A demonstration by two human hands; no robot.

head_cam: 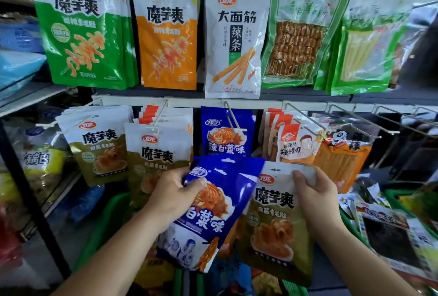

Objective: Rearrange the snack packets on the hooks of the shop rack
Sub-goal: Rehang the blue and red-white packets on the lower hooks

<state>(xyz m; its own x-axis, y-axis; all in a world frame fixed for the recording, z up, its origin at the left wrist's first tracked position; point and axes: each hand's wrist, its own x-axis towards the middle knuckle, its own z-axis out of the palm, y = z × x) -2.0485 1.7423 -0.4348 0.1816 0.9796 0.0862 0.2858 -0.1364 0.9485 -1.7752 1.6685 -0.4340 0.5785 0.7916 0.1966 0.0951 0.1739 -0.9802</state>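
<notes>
Left hand: fingers curled round a fanned bunch of blue packets, held just below the hung blue packet on a lower-row hook. Right hand: fingers pinch the top edge of an olive packet, below-right of the hung blue packet, touching the bunch. Matching hung olive packets sit left of it.

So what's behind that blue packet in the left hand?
A second blue packet fans out behind the front blue packet in the left hand; any others are covered.
</notes>
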